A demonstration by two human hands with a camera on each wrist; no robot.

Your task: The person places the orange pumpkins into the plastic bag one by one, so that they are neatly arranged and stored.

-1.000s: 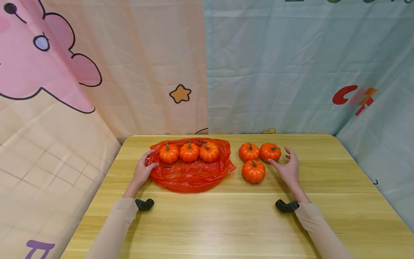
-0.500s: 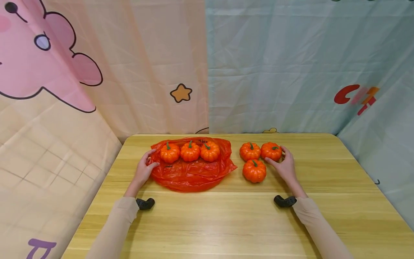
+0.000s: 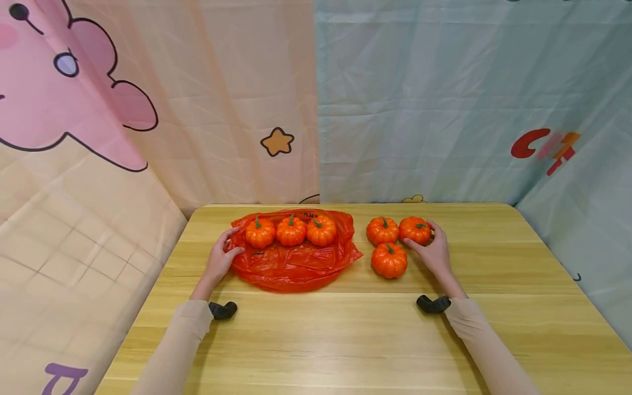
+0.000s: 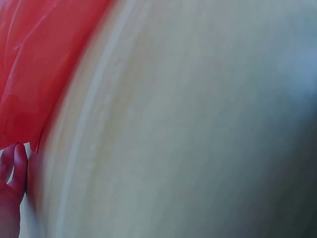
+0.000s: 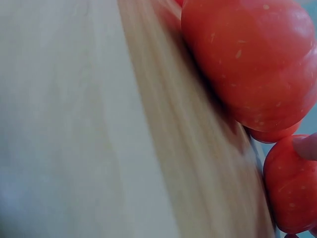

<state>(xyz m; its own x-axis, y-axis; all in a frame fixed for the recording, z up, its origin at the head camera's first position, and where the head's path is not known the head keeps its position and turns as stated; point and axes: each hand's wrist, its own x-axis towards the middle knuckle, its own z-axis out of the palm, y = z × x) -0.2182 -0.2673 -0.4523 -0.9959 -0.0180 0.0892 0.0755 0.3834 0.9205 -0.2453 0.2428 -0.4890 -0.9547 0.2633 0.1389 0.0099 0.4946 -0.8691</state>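
My right hand [image 3: 434, 251] has its thumb at the front and its fingers behind a small orange pumpkin [image 3: 413, 230] with a green stem. In the right wrist view a fingertip [image 5: 306, 147] rests on that pumpkin [image 5: 290, 186]. A second pumpkin [image 3: 382, 231] sits just to its left, and a third [image 3: 389, 261] lies nearer me. At the left, my left hand [image 3: 220, 259] touches the edge of a flattened red plastic bag [image 3: 291, 271], thumb and fingers apart. On the bag stand three more pumpkins [image 3: 291, 230] in a row.
The wooden table [image 3: 326, 340] has its back edge against a curtain [image 3: 237, 109] with cartoon prints. Black wrist straps or mounts [image 3: 223, 310] jut inward from both sleeves. Between the bag and the right-hand pumpkins runs a strip of bare tabletop.
My right hand has moved left from beside the back right pumpkin and now grips it. The left hand and the bag keep their places; the head view shifts slightly.
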